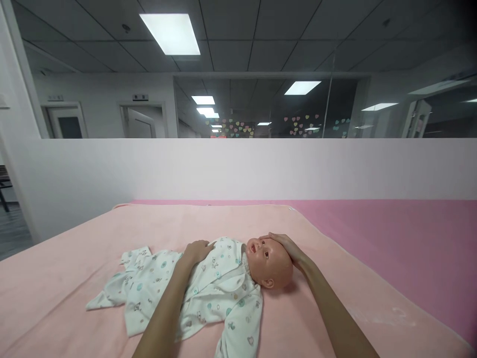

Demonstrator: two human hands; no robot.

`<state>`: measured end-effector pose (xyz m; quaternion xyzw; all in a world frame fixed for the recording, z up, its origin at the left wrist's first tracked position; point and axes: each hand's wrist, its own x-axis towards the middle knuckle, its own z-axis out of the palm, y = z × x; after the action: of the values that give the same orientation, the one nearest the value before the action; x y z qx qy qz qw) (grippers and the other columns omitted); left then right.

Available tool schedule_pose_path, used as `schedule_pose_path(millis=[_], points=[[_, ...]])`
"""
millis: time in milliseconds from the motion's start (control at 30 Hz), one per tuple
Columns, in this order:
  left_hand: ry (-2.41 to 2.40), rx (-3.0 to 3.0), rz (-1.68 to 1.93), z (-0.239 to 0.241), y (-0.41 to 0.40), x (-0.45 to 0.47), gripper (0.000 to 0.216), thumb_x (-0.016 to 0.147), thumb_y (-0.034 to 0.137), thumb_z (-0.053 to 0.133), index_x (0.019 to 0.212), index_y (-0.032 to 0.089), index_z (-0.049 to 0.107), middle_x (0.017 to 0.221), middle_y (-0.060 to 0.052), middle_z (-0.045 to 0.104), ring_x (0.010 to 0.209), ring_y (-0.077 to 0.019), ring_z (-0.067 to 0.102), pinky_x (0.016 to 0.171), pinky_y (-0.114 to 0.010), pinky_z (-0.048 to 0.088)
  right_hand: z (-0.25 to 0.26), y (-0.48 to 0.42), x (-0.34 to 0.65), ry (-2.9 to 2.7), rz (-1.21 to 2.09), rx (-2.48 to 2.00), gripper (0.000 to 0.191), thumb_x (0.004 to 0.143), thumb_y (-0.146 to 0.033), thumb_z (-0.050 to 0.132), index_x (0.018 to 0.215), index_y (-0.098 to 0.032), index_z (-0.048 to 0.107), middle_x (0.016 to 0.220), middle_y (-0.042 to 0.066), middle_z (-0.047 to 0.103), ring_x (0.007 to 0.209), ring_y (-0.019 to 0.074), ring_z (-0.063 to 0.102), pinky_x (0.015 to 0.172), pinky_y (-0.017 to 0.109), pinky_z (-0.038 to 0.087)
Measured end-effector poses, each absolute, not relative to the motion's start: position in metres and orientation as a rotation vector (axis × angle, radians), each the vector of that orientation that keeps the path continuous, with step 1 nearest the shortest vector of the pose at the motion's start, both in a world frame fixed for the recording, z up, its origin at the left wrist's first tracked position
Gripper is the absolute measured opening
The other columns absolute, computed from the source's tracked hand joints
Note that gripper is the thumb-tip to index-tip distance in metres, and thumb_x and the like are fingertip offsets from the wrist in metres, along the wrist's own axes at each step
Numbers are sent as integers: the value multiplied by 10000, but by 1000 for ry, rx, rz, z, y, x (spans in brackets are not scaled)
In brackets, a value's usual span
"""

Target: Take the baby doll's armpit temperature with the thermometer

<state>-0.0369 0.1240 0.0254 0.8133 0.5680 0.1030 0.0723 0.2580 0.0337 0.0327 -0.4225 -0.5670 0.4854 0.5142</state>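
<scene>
A baby doll (270,266) lies on its back on a light pink blanket (93,248), head to the right. It wears a white patterned baby suit (212,293) with small printed shapes. My left hand (197,250) rests flat on the doll's chest, fingers stretched out over the cloth. My right hand (285,244) lies cupped over the top of the doll's head, fingers curved along the forehead. Neither hand holds anything apart from touching the doll.
The blanket covers a darker pink mattress (402,233) that shows at the right and back. A white partition wall (238,169) runs behind the bed, with glass above it. At the far left the floor (13,233) drops away beside the bed.
</scene>
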Motion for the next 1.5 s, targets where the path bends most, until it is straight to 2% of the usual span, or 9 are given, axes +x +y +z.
schedule_pose_path(millis=[167,333,433,567,767,1000,1233,1333,1500], points=[[1741,2455,318,28,118,-36,473,813,481,282,826,183,648,941,-124,672,871,-271,608,711,-331,416,26,38,260,-1346,1155,-1018,483,708,-527,568,893,-97,690,908,113,687,891,255,619,832,364,449],[1740,2470,338,30,112,-35,478,821,484,266,857,186,639,978,-118,664,915,-276,594,753,-347,409,14,53,274,-1114,881,-1084,448,636,-554,621,718,-120,700,808,116,699,813,255,641,834,386,458],[1726,2468,319,31,113,-34,470,817,480,267,892,192,631,1013,-108,656,940,-274,586,785,-356,405,10,59,282,-969,793,-999,429,606,-565,640,686,-147,696,789,105,700,803,243,645,859,386,454],[1714,2471,278,33,114,-32,474,811,478,256,939,199,617,1072,-100,637,987,-278,569,808,-363,402,14,53,278,-1086,876,-951,402,626,-539,643,708,-150,710,835,97,704,888,247,624,893,357,427],[1712,2477,241,36,114,-31,487,806,469,243,933,182,616,1075,-116,633,1002,-293,561,799,-375,408,23,41,265,-1273,1072,-1052,447,650,-543,608,782,-131,720,826,92,706,822,263,633,777,364,456],[1700,2461,269,31,120,-34,498,796,492,254,953,192,620,1066,-104,639,994,-284,566,821,-373,404,19,48,275,-1150,1018,-1014,426,653,-536,618,760,-137,719,867,118,700,890,267,620,877,385,412],[1696,2431,270,28,126,-36,554,792,515,242,1098,199,579,1185,-93,577,1085,-286,515,876,-375,381,19,50,276,-1264,991,-977,401,658,-525,621,744,-146,722,842,98,706,852,255,631,868,384,422],[1694,2418,267,29,126,-36,566,788,522,240,1100,196,581,1187,-96,576,1088,-291,513,877,-379,382,20,48,274,-1376,985,-986,418,657,-532,615,751,-139,725,826,91,707,837,269,629,841,400,430],[1674,2416,276,30,124,-37,565,788,523,232,1084,200,588,1180,-86,582,1079,-283,520,873,-370,387,20,50,277,-1267,908,-932,407,657,-537,613,728,-153,728,823,96,707,869,249,623,893,379,405]])
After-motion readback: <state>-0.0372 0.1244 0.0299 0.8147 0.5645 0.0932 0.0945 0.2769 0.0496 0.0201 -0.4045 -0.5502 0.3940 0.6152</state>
